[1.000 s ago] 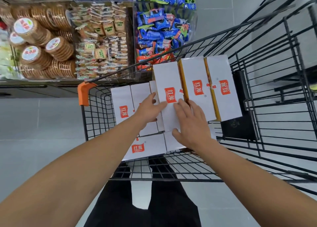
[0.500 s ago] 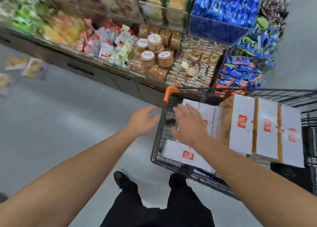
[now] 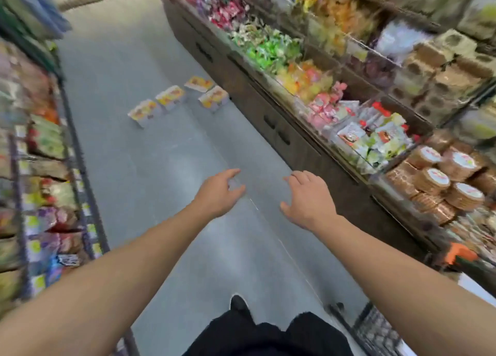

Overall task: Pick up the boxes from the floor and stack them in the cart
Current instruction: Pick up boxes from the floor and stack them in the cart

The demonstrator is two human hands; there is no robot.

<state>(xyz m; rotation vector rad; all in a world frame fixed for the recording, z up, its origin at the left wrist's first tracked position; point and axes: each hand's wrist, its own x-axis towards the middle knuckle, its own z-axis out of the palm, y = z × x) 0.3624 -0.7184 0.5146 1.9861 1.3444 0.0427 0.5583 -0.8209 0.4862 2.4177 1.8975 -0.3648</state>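
Several white boxes with yellow and red prints lie on the grey aisle floor far ahead: one [image 3: 143, 111] nearest, one [image 3: 171, 97] behind it, one [image 3: 214, 98] to the right and one [image 3: 199, 83] farthest. My left hand [image 3: 218, 191] and my right hand [image 3: 308, 197] hover empty over the floor, fingers relaxed, well short of the boxes. Only a corner of the black wire cart [image 3: 375, 331] with its orange handle cap [image 3: 456, 256] shows at the lower right; the boxes inside it are out of view.
A snack shelf [image 3: 335, 130] with candy bags and round biscuit packs runs along the right. Another rack [image 3: 45, 167] of bagged snacks lines the left. My black trousers and a shoe [image 3: 239, 303] are at the bottom. The view is motion-blurred.
The view swung left from the cart to the aisle. Both hands left the white boxes in the cart and now hang empty over the floor; boxes on the floor came into view.
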